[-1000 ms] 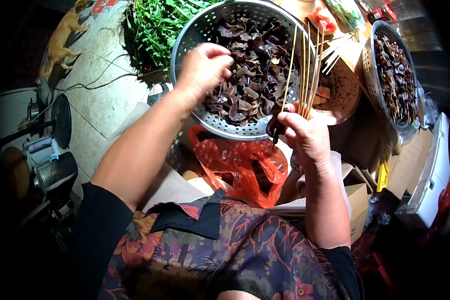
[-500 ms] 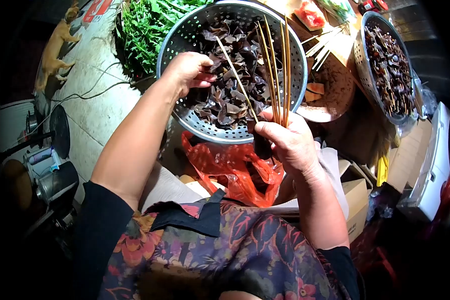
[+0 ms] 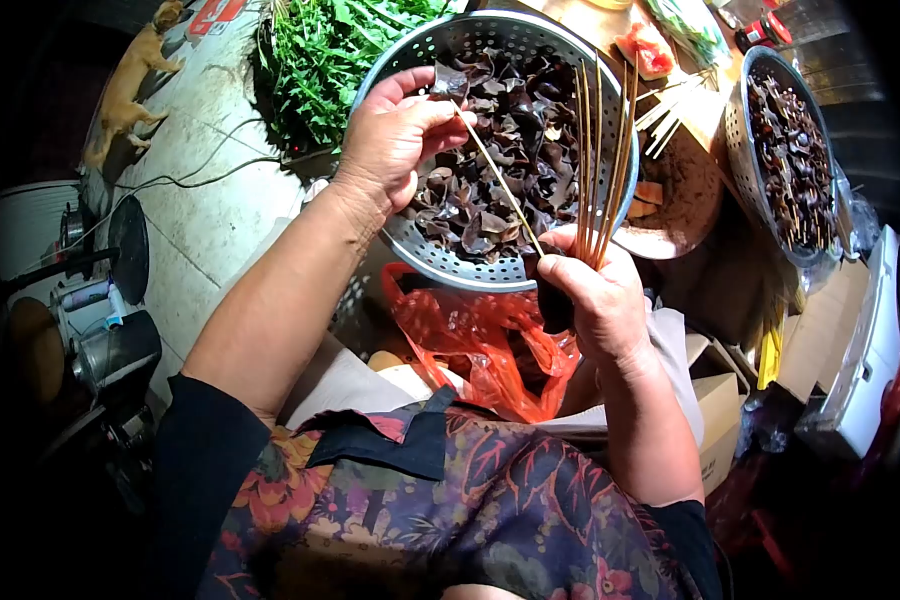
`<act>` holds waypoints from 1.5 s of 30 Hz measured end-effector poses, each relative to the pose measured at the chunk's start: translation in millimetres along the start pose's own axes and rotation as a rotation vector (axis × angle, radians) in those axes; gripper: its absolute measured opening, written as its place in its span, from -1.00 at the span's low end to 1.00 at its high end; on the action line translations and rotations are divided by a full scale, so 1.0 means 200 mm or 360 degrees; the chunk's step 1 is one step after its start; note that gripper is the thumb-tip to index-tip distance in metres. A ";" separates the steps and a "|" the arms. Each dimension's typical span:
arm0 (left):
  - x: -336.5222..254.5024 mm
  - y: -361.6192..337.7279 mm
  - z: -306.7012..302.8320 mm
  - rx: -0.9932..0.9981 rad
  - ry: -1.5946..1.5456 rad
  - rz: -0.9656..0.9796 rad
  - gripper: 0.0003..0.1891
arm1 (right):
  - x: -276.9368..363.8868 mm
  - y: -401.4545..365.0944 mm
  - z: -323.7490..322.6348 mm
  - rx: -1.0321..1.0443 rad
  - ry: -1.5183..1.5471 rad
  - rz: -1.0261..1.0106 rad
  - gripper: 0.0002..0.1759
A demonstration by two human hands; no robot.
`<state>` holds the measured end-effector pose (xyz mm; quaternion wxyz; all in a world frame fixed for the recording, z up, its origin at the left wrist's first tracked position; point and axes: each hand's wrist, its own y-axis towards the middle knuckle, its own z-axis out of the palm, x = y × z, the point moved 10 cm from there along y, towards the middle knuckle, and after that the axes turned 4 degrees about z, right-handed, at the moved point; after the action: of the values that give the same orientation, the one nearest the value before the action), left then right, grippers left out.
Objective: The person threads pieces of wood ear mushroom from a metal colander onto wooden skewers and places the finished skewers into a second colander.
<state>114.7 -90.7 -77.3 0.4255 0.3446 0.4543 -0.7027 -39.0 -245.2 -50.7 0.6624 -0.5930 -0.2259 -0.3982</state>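
Note:
My left hand (image 3: 390, 145) pinches a dark piece of wood ear mushroom (image 3: 450, 82) at the tip of a slanting bamboo skewer (image 3: 502, 182). The skewer's lower end sits in my right hand (image 3: 600, 300), between thumb and fingers. That same hand grips several more bamboo skewers (image 3: 588, 160), which fan upward. A dark mushroom piece (image 3: 554, 308) hangs below the right thumb, partly hidden by it. Under both hands is a metal colander (image 3: 440, 268) full of loose wood ear mushrooms (image 3: 525, 130).
Leafy greens (image 3: 315, 70) lie left of the colander. On the right stand a second colander (image 3: 738, 130) with filled skewers and a round basin (image 3: 685, 225). A red plastic bag (image 3: 480, 345) hangs below. A cat (image 3: 130, 85) lies on the floor at far left.
My left hand has risen from the mushrooms with a piece and brought it to the skewer's tip. My right hand still holds the skewers. The whole view has shifted slightly.

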 end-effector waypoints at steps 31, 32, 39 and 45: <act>0.04 -0.05 0.09 0.0024 0.0075 0.0007 -0.70 | -0.02 0.00 -0.03 -0.0105 0.0082 -0.0036 -0.78; 0.04 -0.06 0.09 0.0023 0.0075 0.0007 -0.70 | -0.02 0.00 -0.03 -0.0128 0.0059 -0.0072 -0.79; 0.08 -0.10 0.12 0.0028 -0.0002 -0.0122 -0.66 | 0.01 0.00 -0.03 -0.0191 0.0030 -0.0199 -0.85; 0.08 -0.04 0.09 0.0023 -0.0384 -0.0220 -0.60 | 0.01 -0.02 -0.01 -0.0135 0.0027 -0.0156 -0.86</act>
<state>99.4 -109.5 -81.5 0.4251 0.2287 0.4173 -0.7699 -41.8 -247.1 -47.6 0.6183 -0.6053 -0.2321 -0.4443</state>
